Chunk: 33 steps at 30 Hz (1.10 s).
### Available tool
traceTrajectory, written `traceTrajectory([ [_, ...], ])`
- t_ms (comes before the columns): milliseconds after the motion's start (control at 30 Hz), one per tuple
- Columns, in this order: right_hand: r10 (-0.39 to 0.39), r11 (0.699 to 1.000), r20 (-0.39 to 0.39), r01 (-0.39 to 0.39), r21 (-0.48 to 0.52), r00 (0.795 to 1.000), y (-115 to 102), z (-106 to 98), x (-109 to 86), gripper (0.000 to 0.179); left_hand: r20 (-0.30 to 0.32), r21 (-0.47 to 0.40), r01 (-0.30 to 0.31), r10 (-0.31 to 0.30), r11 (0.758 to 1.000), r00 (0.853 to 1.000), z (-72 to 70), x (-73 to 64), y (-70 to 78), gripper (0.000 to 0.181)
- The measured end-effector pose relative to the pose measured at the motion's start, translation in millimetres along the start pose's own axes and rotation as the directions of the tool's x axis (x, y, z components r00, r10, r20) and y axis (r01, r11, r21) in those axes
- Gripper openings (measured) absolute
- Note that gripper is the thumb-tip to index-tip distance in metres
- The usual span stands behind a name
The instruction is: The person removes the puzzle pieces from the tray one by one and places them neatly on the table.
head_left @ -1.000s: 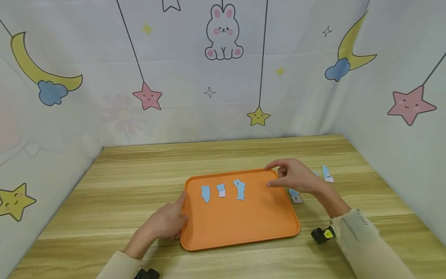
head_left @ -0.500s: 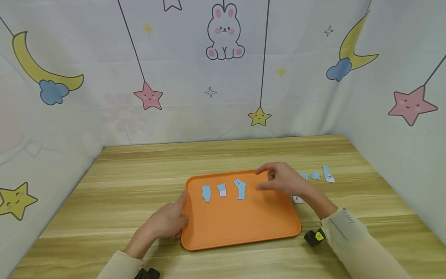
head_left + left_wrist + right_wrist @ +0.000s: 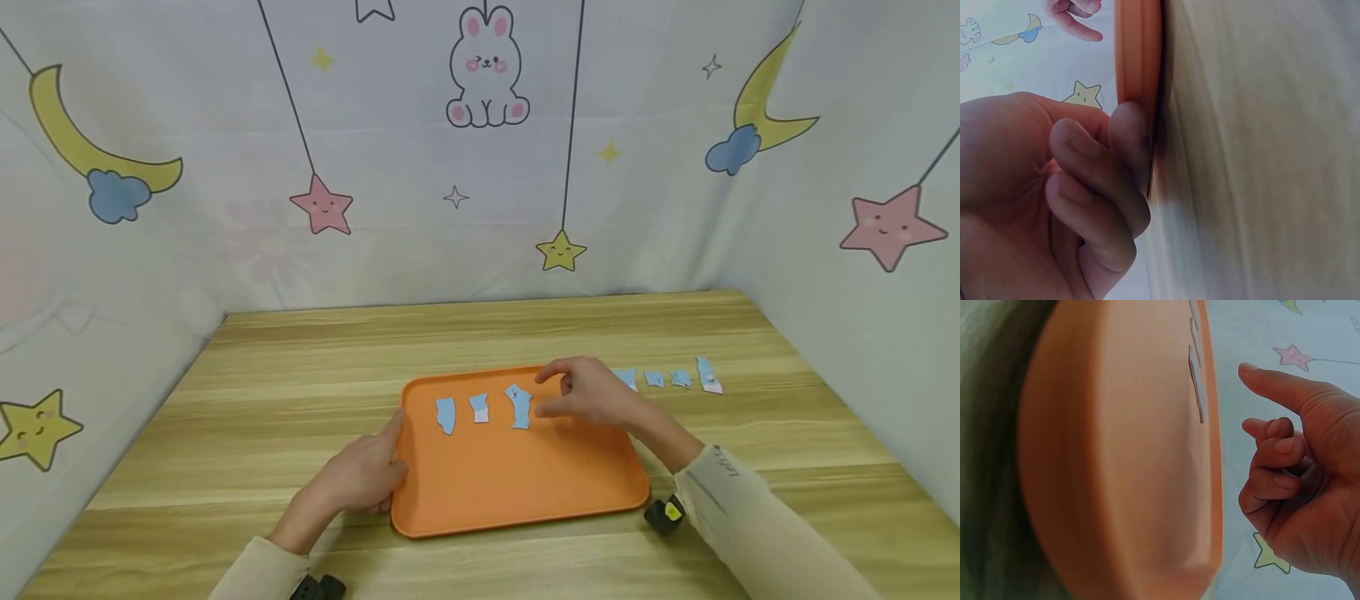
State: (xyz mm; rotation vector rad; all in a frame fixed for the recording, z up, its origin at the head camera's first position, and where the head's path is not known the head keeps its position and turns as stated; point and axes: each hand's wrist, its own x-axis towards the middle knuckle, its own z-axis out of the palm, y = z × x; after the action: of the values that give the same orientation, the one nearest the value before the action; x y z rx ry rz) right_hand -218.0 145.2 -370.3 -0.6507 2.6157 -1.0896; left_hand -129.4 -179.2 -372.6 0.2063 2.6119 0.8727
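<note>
I had the left hand (image 3: 363,472) gripping the orange tray (image 3: 510,479) by its left rim. On it, three flat blue pieces (image 3: 480,408) lay apart in a row. I had the right hand (image 3: 588,390) hovering near the third piece (image 3: 520,408), thumb and forefinger spread, holding nothing. Farther right, more blue pieces (image 3: 654,380) lay on the wooden table (image 3: 180,417).

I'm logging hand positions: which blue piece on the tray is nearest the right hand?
The rightmost blue piece on the orange tray, black-marked near its top: it lies beside the right hand; the other two lie farther left.
</note>
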Motion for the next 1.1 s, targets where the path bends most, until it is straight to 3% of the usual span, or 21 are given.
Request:
traceTrajectory([
  [200, 0.036, 0.999, 0.024, -0.036, 0.023, 0.999, -2, 7, 3.6, 0.050, -0.006, 0.005, -0.004, 0.004, 1.000, 1.000, 0.2, 0.2, -0.4, 0.076],
  [433, 0.037, 0.994, 0.008, -0.036, -0.101, 0.999, -3, 12, 8.8, 0.052, -0.008, 0.001, -0.001, 0.001, 1.000, 1.000, 0.0, -0.3, 0.3, 0.076],
  [933, 0.062, 0.961, 0.005, -0.059, -0.271, 0.998, -8, 22, 12.1, 0.055, -0.020, 0.025, 0.013, -0.012, 1.000, 1.000, 0.7, -0.4, 1.5, 0.076],
  [1100, 0.063, 0.956, -0.015, -0.064, -0.287, 0.998, -8, 24, 14.2, 0.054, -0.028, 0.041, 0.013, -0.012, 0.999, 1.000, 0.6, -0.4, 2.4, 0.075],
])
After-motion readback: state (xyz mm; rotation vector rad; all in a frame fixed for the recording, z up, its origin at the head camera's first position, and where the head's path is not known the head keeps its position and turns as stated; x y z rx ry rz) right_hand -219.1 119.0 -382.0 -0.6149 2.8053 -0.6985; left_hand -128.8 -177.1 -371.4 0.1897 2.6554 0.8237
